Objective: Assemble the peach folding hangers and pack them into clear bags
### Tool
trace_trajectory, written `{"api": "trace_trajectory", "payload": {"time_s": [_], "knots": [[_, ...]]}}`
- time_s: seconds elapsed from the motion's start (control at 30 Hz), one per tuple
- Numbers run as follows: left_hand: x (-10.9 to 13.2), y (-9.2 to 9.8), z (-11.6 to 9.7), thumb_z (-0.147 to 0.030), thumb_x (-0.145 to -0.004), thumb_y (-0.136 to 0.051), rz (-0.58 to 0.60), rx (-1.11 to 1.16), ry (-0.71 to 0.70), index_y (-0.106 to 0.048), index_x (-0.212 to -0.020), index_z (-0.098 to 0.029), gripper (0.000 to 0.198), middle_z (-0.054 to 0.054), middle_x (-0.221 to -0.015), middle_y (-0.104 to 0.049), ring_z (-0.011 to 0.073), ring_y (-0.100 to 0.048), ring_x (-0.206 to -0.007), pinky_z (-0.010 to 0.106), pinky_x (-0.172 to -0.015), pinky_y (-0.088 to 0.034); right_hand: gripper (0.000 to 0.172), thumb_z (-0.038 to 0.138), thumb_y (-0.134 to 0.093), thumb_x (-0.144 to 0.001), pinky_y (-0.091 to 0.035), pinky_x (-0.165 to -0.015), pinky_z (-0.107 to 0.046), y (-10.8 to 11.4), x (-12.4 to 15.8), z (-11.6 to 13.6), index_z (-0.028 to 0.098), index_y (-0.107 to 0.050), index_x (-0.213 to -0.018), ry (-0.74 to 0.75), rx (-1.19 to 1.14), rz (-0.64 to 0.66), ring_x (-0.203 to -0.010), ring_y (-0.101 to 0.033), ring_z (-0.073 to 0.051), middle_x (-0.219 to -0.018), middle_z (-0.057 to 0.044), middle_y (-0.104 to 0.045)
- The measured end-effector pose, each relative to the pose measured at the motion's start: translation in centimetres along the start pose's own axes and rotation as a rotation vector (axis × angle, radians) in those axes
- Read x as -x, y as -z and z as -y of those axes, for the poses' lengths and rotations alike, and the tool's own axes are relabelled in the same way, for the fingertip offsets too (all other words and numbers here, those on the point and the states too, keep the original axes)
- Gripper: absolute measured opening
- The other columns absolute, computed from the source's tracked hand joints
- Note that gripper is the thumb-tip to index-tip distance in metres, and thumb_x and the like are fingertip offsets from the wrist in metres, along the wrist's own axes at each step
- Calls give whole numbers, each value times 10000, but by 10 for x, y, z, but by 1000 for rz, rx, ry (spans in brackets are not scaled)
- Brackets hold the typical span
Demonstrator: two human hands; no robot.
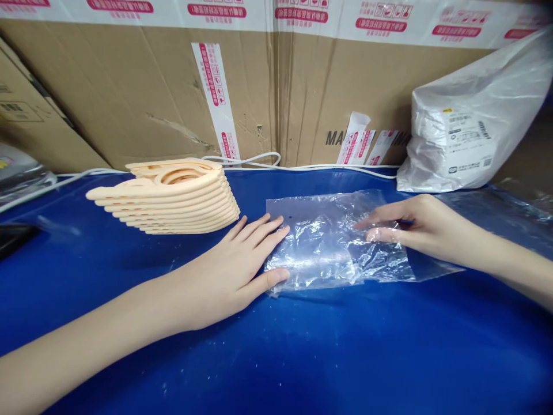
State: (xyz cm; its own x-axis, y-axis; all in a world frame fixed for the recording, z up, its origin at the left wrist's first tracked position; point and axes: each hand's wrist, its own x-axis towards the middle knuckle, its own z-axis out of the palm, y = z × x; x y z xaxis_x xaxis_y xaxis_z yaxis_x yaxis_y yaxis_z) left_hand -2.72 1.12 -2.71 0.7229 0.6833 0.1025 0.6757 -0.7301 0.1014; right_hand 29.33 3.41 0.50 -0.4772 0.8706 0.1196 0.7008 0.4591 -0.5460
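Observation:
A clear plastic bag lies crinkled and flat on the blue tabletop. My left hand rests on its left edge, palm down, with fingers spread and thumb apart. At the bag's right part, my right hand has its thumb and fingers bent together on the film; the exact grip is partly lost in the glare and creases. Just beyond my left fingertips stands a neat stack of cream plastic hangers, nested one on another, with rounded ends and an oval opening on top.
Large cardboard boxes form a wall along the back. A white cable runs at their foot. A whitish plastic bag with a label stands at the back right. More clear film lies behind my right wrist. A dark object sits at the left edge.

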Motion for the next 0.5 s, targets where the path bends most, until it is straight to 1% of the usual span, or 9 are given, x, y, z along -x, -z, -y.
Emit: {"api": "trace_trajectory", "payload": {"time_s": [0.03, 0.1, 0.17, 0.2, 0.27, 0.33, 0.43, 0.5], "knots": [[1, 0, 1, -515, -1026, -293, -5, -5, -16, -267, -1524, -183, 599, 112, -1586, -285, 290, -226, -1477, 567, -1165, -265, 335, 445, -655, -866, -504, -765, -365, -1, 0, 0, 201, -754, -1073, 84, 60, -13, -850, -657, -227, -966, -82, -729], [2, 1, 3, -520, -1023, -307, -8, -12, -34, -246, -1531, -201, 603, 98, -1592, -273, 287, -226, -1477, 554, -1161, -280, 405, 401, -580, -931, -478, -947, -411, -3, 0, 0, 191, -644, -1271, 258, 207, 28, -1089, -613, -250, -1193, -113, -664], [3, 4, 3, -528, -1020, -310, 25, -16, -37, -250, -1531, -198, 611, 98, -1591, -272, 300, -235, -1473, 554, -1150, -303, 477, 340, -540, -961, -388, -1099, -419, -7, 0, 0, 178, -508, -1408, 339, 266, 93, -1302, -490, -238, -1407, -129, -536], [3, 6, 2, -538, -1017, -309, 51, -16, -36, -251, -1532, -196, 621, 99, -1593, -265, 311, -233, -1471, 560, -1144, -312, 497, 314, -515, -974, -343, -1142, -416, -9, 1, 1, 184, -452, -1449, 350, 274, 131, -1369, -425, -225, -1485, -124, -463], [4, 9, -1, -563, -1010, -296, 103, -11, -34, -234, -1539, -195, 647, 99, -1601, -231, 331, -211, -1474, 574, -1136, -321, 500, 295, -479, -990, -288, -1178, -424, -14, 2, 2, 213, -407, -1478, 359, 268, 199, -1433, -336, -213, -1560, -100, -366], [5, 11, -4, -583, -1004, -285, 139, 2, -34, -185, -1551, -205, 673, 94, -1614, -172, 339, -156, -1483, 590, -1143, -300, 514, 332, -496, -983, -258, -1187, -451, -20, 3, 2, 236, -405, -1481, 390, 269, 244, -1462, -273, -225, -1593, -81, -304], [7, 13, -7, -614, -990, -285, 185, 38, -17, -82, -1563, -234, 717, 77, -1625, -70, 337, -76, -1490, 600, -1164, -245, 656, 459, -572, -928, -240, -1177, -512, -29, 2, -2, 273, -343, -1514, 476, 282, 266, -1484, -193, -273, -1630, -71, -187], [7, 14, -8, -637, -977, -293, 211, 65, 7, -12, -1561, -270, 744, 58, -1627, -20, 343, -58, -1488, 604, -1168, -231, 754, 521, -597, -893, -233, -1166, -554, -32, 1, -7, 301, -275, -1538, 494, 297, 260, -1488, -156, -310, -1643, -67, -114]]}}
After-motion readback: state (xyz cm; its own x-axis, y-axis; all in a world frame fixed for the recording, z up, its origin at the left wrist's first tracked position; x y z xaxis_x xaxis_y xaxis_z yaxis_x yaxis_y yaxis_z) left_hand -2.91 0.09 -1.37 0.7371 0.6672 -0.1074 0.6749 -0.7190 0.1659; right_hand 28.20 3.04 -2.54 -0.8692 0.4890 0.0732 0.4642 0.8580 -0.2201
